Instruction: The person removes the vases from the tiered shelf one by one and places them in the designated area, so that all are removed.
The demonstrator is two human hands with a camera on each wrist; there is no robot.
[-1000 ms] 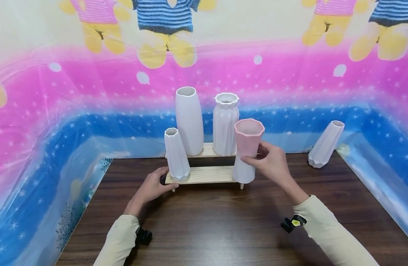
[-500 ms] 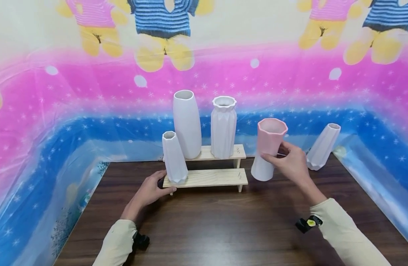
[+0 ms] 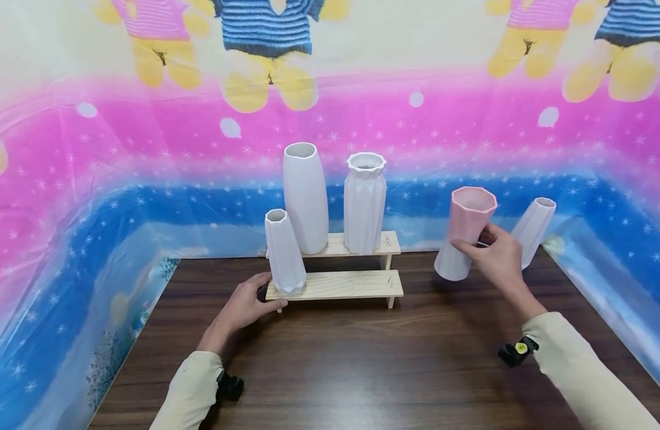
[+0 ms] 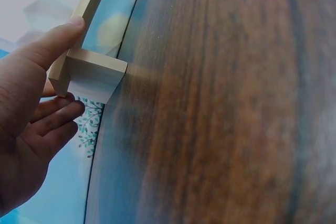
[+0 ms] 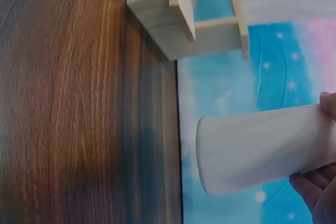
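My right hand (image 3: pixel 496 254) grips a pink-and-white vase (image 3: pixel 466 224) round its narrow middle, thumb in front. The vase tilts slightly, and its white base (image 5: pixel 252 153) hangs off the table in the right wrist view. At the left end of a two-step wooden stand (image 3: pixel 346 285), my left hand (image 3: pixel 243 307) holds the lower board, its thumb (image 4: pixel 60 40) on the edge and fingers below. A small white vase (image 3: pixel 285 254) stands on that board near this hand. The upper board bears a tall smooth white vase (image 3: pixel 306 200) and a white vase with a scalloped rim (image 3: pixel 364 209).
Another slim white vase (image 3: pixel 535 227) stands at the table's back right corner, partly hidden by my right hand. The dark wooden table (image 3: pixel 330 364) runs back to a patterned cloth backdrop (image 3: pixel 330 131), which also lines both sides.
My right hand has carried the pink-and-white vase away from the right end of the lower board, rightward and slightly up. The left hand stays at the stand's left end.
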